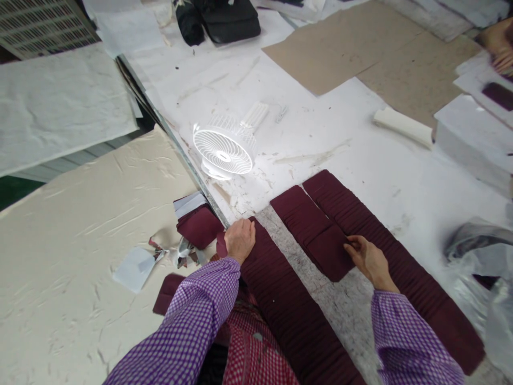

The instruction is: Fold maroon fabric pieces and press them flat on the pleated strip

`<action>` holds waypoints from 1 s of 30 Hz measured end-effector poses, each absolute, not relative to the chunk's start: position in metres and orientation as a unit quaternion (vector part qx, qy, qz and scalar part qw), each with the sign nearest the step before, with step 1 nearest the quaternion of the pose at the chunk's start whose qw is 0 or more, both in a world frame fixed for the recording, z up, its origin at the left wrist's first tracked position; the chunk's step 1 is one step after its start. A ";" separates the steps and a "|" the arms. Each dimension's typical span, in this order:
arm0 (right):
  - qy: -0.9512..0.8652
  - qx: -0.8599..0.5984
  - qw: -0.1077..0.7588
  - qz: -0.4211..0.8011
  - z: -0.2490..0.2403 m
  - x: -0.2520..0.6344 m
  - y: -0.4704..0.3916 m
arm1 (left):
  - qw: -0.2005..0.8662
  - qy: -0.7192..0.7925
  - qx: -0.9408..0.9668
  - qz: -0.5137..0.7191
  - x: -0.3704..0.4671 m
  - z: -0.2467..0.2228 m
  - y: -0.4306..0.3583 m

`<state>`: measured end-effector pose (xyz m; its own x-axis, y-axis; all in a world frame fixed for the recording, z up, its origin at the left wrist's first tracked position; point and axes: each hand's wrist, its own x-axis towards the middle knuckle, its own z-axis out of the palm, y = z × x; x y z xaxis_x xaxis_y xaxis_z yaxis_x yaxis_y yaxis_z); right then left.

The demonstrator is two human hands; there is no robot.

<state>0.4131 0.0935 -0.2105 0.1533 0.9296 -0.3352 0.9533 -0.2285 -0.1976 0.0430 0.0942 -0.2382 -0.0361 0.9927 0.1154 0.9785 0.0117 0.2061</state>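
Observation:
My left hand (240,239) is closed at the far end of a long row of overlapping maroon fabric pieces (296,305). A small maroon piece (221,244) sticks out to the left of that hand, and the fingertips are partly hidden. With thumb and fingers pinched, my right hand (369,261) grips the edge of a maroon fabric piece (331,252) at the near end of a short middle row (298,211). Beyond it lies another long row of maroon pieces (385,251), passing beneath my right wrist.
A white fan (223,149) stands past the rows. Left of my left hand are a maroon stack (199,225) and a white scrap (135,268). Brown paper (340,48), a white roll (403,127) and a plastic bag (497,289) lie rightward. Another person's hand (500,51) shows at upper right.

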 end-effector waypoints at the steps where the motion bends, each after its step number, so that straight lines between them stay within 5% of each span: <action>1: 0.620 0.760 0.033 -0.191 -0.209 0.412 0.094 | 0.029 0.711 0.693 0.114 0.043 -0.239 0.094; 21: 0.660 0.750 -0.033 -0.036 -0.191 0.377 0.085 | 0.030 0.712 0.691 0.123 0.043 -0.240 0.095; 30: 0.748 0.644 -0.083 -0.136 -0.194 0.331 0.071 | 0.034 0.711 0.692 0.118 0.043 -0.240 0.094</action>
